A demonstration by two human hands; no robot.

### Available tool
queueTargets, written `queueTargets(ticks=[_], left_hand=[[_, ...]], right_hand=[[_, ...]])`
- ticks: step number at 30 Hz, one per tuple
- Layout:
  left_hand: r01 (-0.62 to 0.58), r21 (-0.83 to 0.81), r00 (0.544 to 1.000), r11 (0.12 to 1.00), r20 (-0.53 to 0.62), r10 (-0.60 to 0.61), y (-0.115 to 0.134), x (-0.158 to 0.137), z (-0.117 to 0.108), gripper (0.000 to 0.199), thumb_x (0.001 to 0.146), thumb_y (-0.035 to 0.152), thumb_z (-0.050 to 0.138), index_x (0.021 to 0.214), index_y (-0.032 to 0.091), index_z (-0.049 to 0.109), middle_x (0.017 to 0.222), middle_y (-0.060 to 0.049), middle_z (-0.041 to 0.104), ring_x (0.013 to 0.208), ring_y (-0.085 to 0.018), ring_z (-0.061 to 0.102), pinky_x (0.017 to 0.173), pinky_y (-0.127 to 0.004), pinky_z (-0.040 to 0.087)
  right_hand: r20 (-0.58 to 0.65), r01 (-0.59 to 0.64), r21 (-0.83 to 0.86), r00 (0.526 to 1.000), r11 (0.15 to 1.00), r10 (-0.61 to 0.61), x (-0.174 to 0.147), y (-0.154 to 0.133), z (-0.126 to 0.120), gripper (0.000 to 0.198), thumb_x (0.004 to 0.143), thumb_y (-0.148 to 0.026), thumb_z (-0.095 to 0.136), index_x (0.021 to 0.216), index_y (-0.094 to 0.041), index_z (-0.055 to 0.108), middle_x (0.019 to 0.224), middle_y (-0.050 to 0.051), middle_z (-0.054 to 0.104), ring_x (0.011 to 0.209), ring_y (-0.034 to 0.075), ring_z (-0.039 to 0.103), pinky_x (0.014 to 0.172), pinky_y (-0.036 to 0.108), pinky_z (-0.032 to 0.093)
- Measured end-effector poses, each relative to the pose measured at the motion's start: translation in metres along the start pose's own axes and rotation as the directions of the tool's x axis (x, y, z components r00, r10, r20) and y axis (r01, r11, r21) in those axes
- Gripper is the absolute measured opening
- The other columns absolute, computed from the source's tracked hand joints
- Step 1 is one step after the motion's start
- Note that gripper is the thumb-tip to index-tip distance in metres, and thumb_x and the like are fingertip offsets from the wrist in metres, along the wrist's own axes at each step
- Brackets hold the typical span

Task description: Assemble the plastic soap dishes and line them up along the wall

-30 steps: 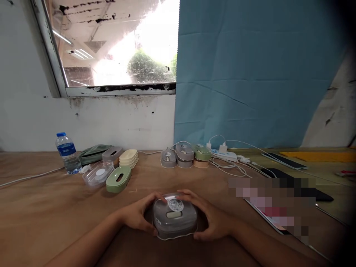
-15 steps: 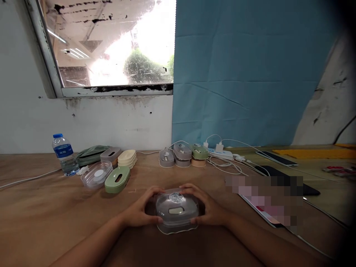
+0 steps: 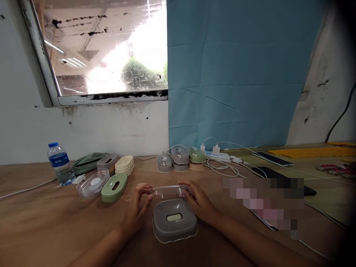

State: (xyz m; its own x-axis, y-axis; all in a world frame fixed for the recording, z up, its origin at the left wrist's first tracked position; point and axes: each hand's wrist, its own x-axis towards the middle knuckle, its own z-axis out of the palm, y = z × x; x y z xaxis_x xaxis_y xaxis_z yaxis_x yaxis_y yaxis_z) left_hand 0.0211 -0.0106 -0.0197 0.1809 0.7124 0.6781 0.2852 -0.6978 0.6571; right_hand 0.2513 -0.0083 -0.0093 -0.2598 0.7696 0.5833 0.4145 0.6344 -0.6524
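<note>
A clear plastic lid (image 3: 167, 192) is tilted up on edge just behind a grey oval box (image 3: 164, 230). My left hand (image 3: 139, 202) closes its fingertips on the lid's left end, its thumb standing a little apart. The lid's right end is in my right hand (image 3: 198, 202), fingers curled over the rim. Below and between my hands, the box rests on the brown table (image 3: 144, 252); a cream-coloured piece (image 3: 174, 217) shows through the slot in its top.
At the left stand a water bottle (image 3: 60, 165), another clear lid (image 3: 93, 183), a green slotted cover (image 3: 114, 187) and stacked cream trays (image 3: 124, 164). Several lidded boxes (image 3: 180, 157) line the back, beside a power strip (image 3: 219, 155) with cables. Phones (image 3: 272, 158) lie at the right.
The clear lid has come off the grey box, moving up and back in both hands. My left hand has shifted left, and the whole view has turned slightly.
</note>
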Motion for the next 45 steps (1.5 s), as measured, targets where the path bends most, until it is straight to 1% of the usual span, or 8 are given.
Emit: queueTargets(ticks=[5, 8, 13, 19, 24, 31, 37, 45], left_hand=[[0.153, -0.165, 0.977, 0.974, -0.125, -0.175, 0.012, 0.005, 0.001, 0.018, 0.084, 0.031, 0.040, 0.100, 0.023, 0.038, 0.103, -0.004, 0.048, 0.062, -0.009, 0.057, 0.057, -0.024, 0.049], [0.041, 0.056, 0.993, 0.998, -0.110, -0.034, 0.019, 0.005, -0.005, 0.014, 0.083, 0.028, 0.040, 0.093, 0.022, 0.048, 0.103, -0.006, 0.050, 0.079, -0.015, 0.057, 0.063, -0.027, 0.048], [-0.415, 0.543, 0.910, 0.730, 0.261, 0.323, 0.026, -0.001, -0.014, 0.024, 0.074, 0.031, 0.054, 0.098, 0.028, 0.057, 0.106, -0.007, 0.054, 0.088, -0.023, 0.051, 0.074, -0.038, 0.040], [-0.663, 0.486, 0.732, 0.568, 0.577, 0.361, 0.036, -0.003, -0.003, 0.027, 0.081, 0.022, 0.046, 0.107, 0.025, 0.053, 0.088, -0.004, 0.062, 0.084, -0.019, 0.053, 0.078, -0.035, 0.039], [-0.603, 0.584, 0.795, 0.542, 0.497, 0.349, 0.023, 0.010, -0.017, 0.020, 0.082, 0.015, 0.041, 0.093, 0.022, 0.057, 0.072, -0.002, 0.058, 0.073, -0.015, 0.053, 0.079, -0.034, 0.039], [-0.119, 0.926, 0.991, 0.358, 0.090, 0.095, -0.020, 0.037, -0.113, 0.021, 0.081, 0.026, 0.040, 0.088, 0.019, 0.059, 0.082, -0.006, 0.060, 0.077, -0.022, 0.053, 0.072, -0.036, 0.039], [0.079, 0.958, 0.997, 0.276, -0.071, -0.041, -0.047, 0.024, -0.172, 0.027, 0.079, 0.032, 0.036, 0.087, 0.021, 0.059, 0.082, -0.006, 0.061, 0.079, -0.023, 0.055, 0.071, -0.035, 0.037], [0.113, 0.926, 0.991, 0.359, -0.080, -0.105, -0.055, 0.017, -0.175, 0.027, 0.076, 0.033, 0.039, 0.085, 0.021, 0.062, 0.080, -0.005, 0.062, 0.078, -0.021, 0.055, 0.072, -0.032, 0.036]], right_hand=[[-0.004, -0.188, 0.367, 0.979, 0.911, 0.204, 0.015, -0.015, -0.001, 0.030, 0.078, -0.033, 0.049, 0.104, -0.024, 0.037, 0.095, 0.002, 0.050, 0.054, 0.007, 0.052, 0.048, 0.021, 0.047], [-0.006, -0.247, 0.492, 0.958, 0.835, 0.287, 0.021, -0.014, 0.000, 0.031, 0.072, -0.033, 0.054, 0.096, -0.024, 0.037, 0.094, -0.001, 0.048, 0.043, 0.003, 0.048, 0.038, 0.019, 0.043], [0.018, -0.372, 0.504, 0.907, 0.779, 0.422, 0.019, -0.007, 0.004, 0.020, 0.069, -0.029, 0.052, 0.084, -0.021, 0.041, 0.070, -0.007, 0.051, 0.035, 0.003, 0.045, 0.034, 0.016, 0.035], [0.029, -0.393, 0.512, 0.897, 0.764, 0.442, 0.015, -0.011, 0.005, 0.023, 0.069, -0.035, 0.053, 0.081, -0.021, 0.039, 0.056, -0.009, 0.052, 0.034, 0.006, 0.046, 0.037, 0.019, 0.036], [0.060, -0.357, 0.498, 0.923, 0.790, 0.380, 0.014, -0.008, -0.004, 0.026, 0.072, -0.040, 0.051, 0.085, -0.020, 0.044, 0.054, -0.006, 0.053, 0.051, 0.012, 0.055, 0.052, 0.025, 0.043], [0.039, -0.373, 0.443, 0.916, 0.815, 0.398, 0.004, 0.019, -0.005, 0.014, 0.069, -0.031, 0.054, 0.072, -0.019, 0.049, 0.059, -0.006, 0.048, 0.051, 0.010, 0.051, 0.051, 0.023, 0.039], [0.064, -0.390, 0.330, 0.918, 0.859, 0.392, 0.002, 0.011, 0.000, 0.009, 0.070, -0.027, 0.052, 0.072, -0.019, 0.049, 0.056, -0.005, 0.049, 0.056, 0.012, 0.049, 0.054, 0.023, 0.038], [0.015, -0.324, 0.143, 0.945, 0.935, 0.325, -0.003, 0.014, -0.002, 0.010, 0.071, -0.029, 0.052, 0.071, -0.019, 0.052, 0.066, -0.002, 0.052, 0.064, 0.015, 0.050, 0.059, 0.025, 0.040]])
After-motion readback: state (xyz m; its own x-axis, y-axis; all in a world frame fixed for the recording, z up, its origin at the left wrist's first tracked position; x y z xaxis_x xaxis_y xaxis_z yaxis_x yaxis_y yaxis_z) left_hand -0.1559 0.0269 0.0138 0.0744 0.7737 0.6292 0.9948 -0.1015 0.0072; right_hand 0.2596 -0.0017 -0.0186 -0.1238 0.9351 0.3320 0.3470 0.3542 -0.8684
